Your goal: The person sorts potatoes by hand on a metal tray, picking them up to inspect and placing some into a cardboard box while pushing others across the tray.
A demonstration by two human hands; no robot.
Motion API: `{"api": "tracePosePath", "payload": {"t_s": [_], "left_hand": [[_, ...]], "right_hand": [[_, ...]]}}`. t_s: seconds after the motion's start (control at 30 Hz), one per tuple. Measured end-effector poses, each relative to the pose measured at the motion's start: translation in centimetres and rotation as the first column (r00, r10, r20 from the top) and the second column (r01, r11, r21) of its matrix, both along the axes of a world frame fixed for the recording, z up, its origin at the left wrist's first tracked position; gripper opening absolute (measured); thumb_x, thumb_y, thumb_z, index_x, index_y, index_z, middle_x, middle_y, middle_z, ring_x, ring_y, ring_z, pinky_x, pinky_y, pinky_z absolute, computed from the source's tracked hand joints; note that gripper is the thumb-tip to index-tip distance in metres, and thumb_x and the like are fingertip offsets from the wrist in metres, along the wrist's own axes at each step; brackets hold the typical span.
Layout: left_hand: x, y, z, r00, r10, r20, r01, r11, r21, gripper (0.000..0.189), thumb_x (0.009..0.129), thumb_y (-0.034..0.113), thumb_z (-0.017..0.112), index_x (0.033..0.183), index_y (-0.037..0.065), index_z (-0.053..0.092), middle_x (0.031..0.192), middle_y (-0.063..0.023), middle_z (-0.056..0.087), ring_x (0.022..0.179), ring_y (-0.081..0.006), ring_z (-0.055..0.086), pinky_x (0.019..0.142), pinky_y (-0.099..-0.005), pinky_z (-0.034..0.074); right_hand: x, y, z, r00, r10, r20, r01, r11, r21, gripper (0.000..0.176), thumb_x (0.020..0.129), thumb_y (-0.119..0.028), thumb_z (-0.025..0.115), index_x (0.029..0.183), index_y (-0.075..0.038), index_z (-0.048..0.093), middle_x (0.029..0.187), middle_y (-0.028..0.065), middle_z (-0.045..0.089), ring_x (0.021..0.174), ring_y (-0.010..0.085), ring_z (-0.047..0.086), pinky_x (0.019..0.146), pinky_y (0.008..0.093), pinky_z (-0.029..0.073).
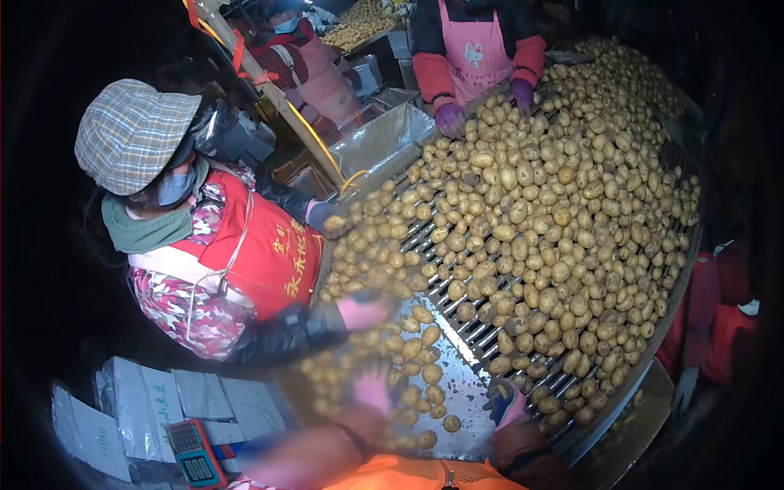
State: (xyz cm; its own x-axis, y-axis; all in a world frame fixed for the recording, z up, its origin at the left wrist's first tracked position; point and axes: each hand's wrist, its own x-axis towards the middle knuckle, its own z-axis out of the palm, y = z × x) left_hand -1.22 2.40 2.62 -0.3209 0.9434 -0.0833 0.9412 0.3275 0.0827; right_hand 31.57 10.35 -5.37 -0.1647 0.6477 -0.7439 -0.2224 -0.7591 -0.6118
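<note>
A thick layer of yellow-brown potatoes [555, 204] covers a roller conveyor [465, 331] that runs from the upper right to the lower middle. My left hand [371, 388], in a pink glove, is motion-blurred over the potatoes lying on the metal sheet [465, 392] at the conveyor's near end. In a blue and pink glove, my right hand [506, 402] rests at the conveyor's near edge among the potatoes there. Neither hand's grip is clear. My sleeves are orange.
A person in a plaid cap and red vest [269, 253] on the left reaches a blurred pink-gloved hand [359, 312] into the potatoes. Another person in a pink apron [474, 49] works at the far end. A handheld device [194, 453] and grey bags [147, 404] lie lower left.
</note>
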Motion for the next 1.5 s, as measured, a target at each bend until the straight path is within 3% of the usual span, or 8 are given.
{"api": "tracePosePath", "payload": {"t_s": [0.1,0.2,0.37,0.57,0.7,0.8,1.2,1.5], "left_hand": [[0.2,1.6,-0.8,0.999,-0.016,0.038,0.015,1.000,0.003,0.069,0.081,0.043,0.072,0.139,0.010,0.053,0.146,-0.0189,0.046,0.138,-0.0389,0.038,0.112,-0.0574,0.028],[0.6,2.3,0.4,0.995,-0.044,0.088,0.041,0.998,0.039,0.071,0.079,0.044,0.075,0.138,0.010,0.054,0.146,-0.0192,0.046,0.138,-0.0400,0.038,0.112,-0.0581,0.029],[-0.2,0.6,-1.4,0.995,-0.057,0.086,0.052,0.997,0.052,0.069,0.080,0.047,0.073,0.135,0.010,0.056,0.144,-0.0200,0.048,0.135,-0.0420,0.042,0.111,-0.0586,0.032],[-1.9,0.2,-0.9,0.997,-0.017,0.076,0.017,1.000,0.001,0.058,0.085,0.033,0.065,0.137,0.010,0.055,0.148,-0.0153,0.047,0.137,-0.0359,0.042,0.112,-0.0544,0.032],[-1.1,-1.8,-1.5,0.999,-0.004,0.046,0.007,0.998,-0.055,0.054,0.090,0.033,0.058,0.139,0.012,0.054,0.152,-0.0130,0.045,0.140,-0.0327,0.040,0.114,-0.0532,0.030],[-0.9,-1.5,-4.1,0.999,-0.023,-0.040,0.025,0.998,0.053,0.056,0.091,0.034,0.056,0.143,0.014,0.051,0.152,-0.0123,0.045,0.142,-0.0310,0.038,0.115,-0.0530,0.028],[0.6,-2.3,-1.0,1.000,0.027,0.010,-0.028,0.994,0.104,0.071,0.081,0.023,0.065,0.149,0.018,0.046,0.157,-0.0076,0.039,0.144,-0.0303,0.034,0.117,-0.0534,0.025],[-2.0,-1.2,-2.5,1.000,-0.009,-0.006,0.009,1.000,0.001,0.067,0.086,0.042,0.063,0.147,0.018,0.049,0.152,-0.0083,0.045,0.138,-0.0319,0.041,0.116,-0.0506,0.027]], "right_hand": [[2.2,1.7,-3.1,0.997,-0.009,-0.078,-0.002,0.991,-0.136,0.036,0.100,-0.034,0.049,0.115,-0.008,0.069,0.091,0.0078,0.068,0.063,0.0232,0.065,0.052,0.0345,0.051],[-0.1,1.8,3.1,0.995,0.033,0.097,-0.042,0.995,0.087,0.035,0.100,-0.033,0.050,0.113,-0.007,0.069,0.090,0.0090,0.069,0.066,0.0218,0.065,0.052,0.0336,0.051],[-0.5,1.0,4.4,0.953,-0.298,-0.048,0.297,0.954,-0.028,0.034,0.100,-0.033,0.052,0.110,-0.006,0.070,0.089,0.0093,0.069,0.066,0.0209,0.065,0.053,0.0323,0.051],[-0.6,0.7,-0.9,0.998,-0.046,-0.046,0.055,0.976,0.211,0.025,0.094,-0.016,0.067,0.116,-0.005,0.066,0.088,0.0062,0.067,0.066,0.0180,0.064,0.055,0.0324,0.051],[0.5,0.6,0.9,0.995,-0.022,-0.099,0.015,0.998,-0.063,0.031,0.095,-0.028,0.065,0.119,-0.007,0.064,0.086,0.0083,0.066,0.064,0.0257,0.065,0.051,0.0393,0.051],[-1.6,0.7,4.1,0.940,0.289,0.181,-0.308,0.948,0.084,0.037,0.100,-0.038,0.048,0.116,-0.008,0.064,0.087,0.0072,0.065,0.071,0.0261,0.065,0.053,0.0404,0.050],[-0.7,-0.1,2.1,0.999,0.011,-0.035,-0.011,1.000,0.010,0.040,0.101,-0.041,0.044,0.112,-0.009,0.065,0.088,0.0074,0.066,0.071,0.0305,0.064,0.058,0.0441,0.051],[-1.3,1.9,6.7,0.910,0.270,0.315,-0.338,0.923,0.186,0.037,0.097,-0.035,0.057,0.116,-0.004,0.066,0.094,0.0133,0.068,0.073,0.0309,0.068,0.060,0.0444,0.053]]}}
